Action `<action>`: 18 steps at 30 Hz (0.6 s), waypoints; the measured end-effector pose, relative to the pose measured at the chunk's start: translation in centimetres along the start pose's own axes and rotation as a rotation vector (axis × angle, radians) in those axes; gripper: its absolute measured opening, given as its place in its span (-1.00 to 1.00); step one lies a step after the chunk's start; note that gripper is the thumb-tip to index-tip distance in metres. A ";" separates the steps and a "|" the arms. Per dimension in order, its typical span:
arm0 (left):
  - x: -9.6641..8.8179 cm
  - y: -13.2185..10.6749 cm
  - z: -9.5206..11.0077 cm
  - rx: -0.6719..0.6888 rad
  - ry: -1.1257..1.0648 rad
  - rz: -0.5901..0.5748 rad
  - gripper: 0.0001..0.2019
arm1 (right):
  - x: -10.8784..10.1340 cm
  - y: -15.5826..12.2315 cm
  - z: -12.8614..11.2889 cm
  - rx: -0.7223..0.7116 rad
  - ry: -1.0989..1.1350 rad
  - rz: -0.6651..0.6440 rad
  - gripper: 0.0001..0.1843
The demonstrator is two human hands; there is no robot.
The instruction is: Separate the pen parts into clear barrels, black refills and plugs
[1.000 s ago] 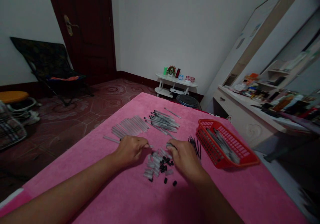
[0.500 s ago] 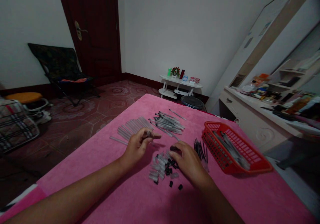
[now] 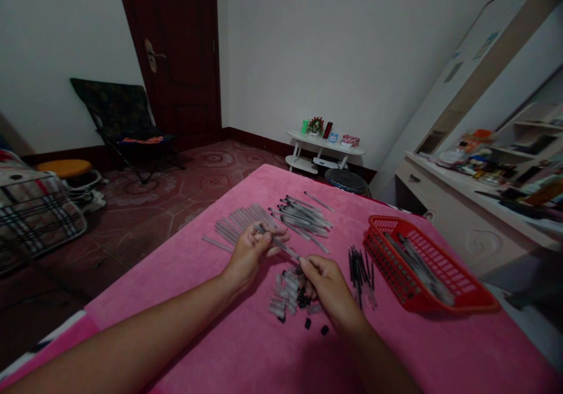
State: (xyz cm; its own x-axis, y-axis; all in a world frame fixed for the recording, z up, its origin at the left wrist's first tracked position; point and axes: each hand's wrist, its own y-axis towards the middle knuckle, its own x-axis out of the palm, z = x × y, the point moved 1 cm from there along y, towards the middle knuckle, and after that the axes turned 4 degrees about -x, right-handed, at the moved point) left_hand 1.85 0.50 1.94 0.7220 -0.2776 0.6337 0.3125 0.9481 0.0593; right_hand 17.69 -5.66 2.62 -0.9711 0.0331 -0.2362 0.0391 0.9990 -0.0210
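My left hand [image 3: 251, 252] is closed round a clear pen barrel [image 3: 278, 243] that slants down to the right. My right hand [image 3: 326, 288] pinches the barrel's lower end, above a heap of small black and clear caps [image 3: 288, 300]. Both hands hover over the pink cloth of the table [image 3: 229, 347]. A row of clear barrels [image 3: 240, 221] lies just beyond my left hand. A pile of assembled pens [image 3: 303, 218] lies further back. Thin black refills [image 3: 360, 268] lie to the right of my right hand.
A red plastic basket [image 3: 440, 291] with several pens in it stands at the right of the table. Beyond are a dressing table [image 3: 461, 206], a small white side table [image 3: 325, 148], a dark folding chair [image 3: 118, 118] and a brown door [image 3: 180, 54].
My left hand lifted a barrel off the cloth and raised it. My right hand came up from the cap heap to the barrel's end. The camera view shifted slightly left.
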 end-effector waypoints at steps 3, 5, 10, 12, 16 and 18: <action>-0.1 0.0 -0.1 0.006 0.022 -0.023 -0.69 | 0.0 -0.1 0.1 0.061 0.102 0.009 -0.49; -0.2 0.0 -0.2 0.017 0.013 -0.034 -0.69 | 0.1 -0.1 0.2 0.094 0.168 0.000 -0.50; -0.3 0.1 -0.2 -0.013 -0.035 0.009 -0.70 | 0.2 -0.3 -0.5 0.020 0.139 0.059 -0.61; -0.4 0.1 -0.3 -0.030 -0.048 0.031 -0.69 | 0.2 -0.4 -1.0 -0.087 0.039 0.126 -0.69; -0.6 0.2 -0.5 -0.043 -0.060 0.046 -0.69 | 0.3 -0.5 -1.1 -0.107 -0.041 0.106 -0.65; -0.6 0.2 -0.6 -0.036 -0.055 0.039 -0.70 | 0.4 -0.5 -0.9 -0.045 -0.044 0.061 -0.56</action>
State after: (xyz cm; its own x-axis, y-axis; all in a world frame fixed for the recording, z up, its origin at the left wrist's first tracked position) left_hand 1.81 0.78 1.11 0.6992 -0.2301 0.6769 0.3072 0.9516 0.0061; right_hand 17.06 -6.14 3.43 -0.9560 0.0932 -0.2782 0.0860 0.9956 0.0379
